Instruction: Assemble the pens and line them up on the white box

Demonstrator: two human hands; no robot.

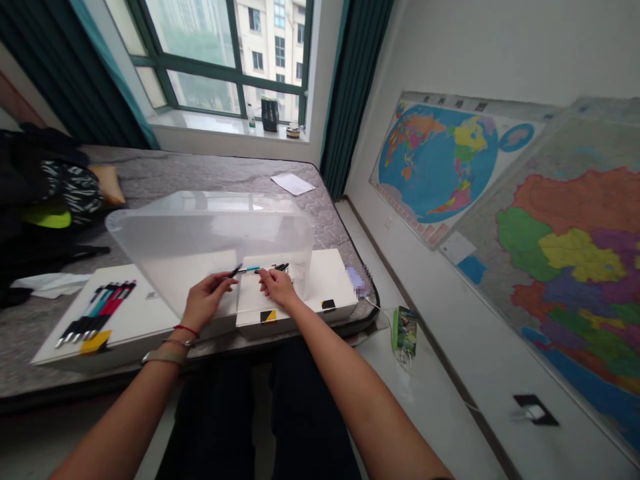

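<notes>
My left hand [207, 295] pinches a small dark pen part [235, 272], its tip pointing up and to the right. Just right of it, a slim teal pen piece [253, 269] lies between my two hands, above the white box [255, 303]. My right hand [276, 285] is closed with its fingers curled in, and what they hold is too small to make out. Black pen parts [283, 267] lie right behind its fingers. Several pens [97, 310] in black, teal and red lie in a row on the left white box [135, 320].
A clear plastic bin [210, 230] lies on its side, opening towards me, around the work spot. The boxes stand along the edge of a grey mattress [225, 170]. Dark clothes [30, 193] are heaped at left. White paper [293, 183] lies behind the bin.
</notes>
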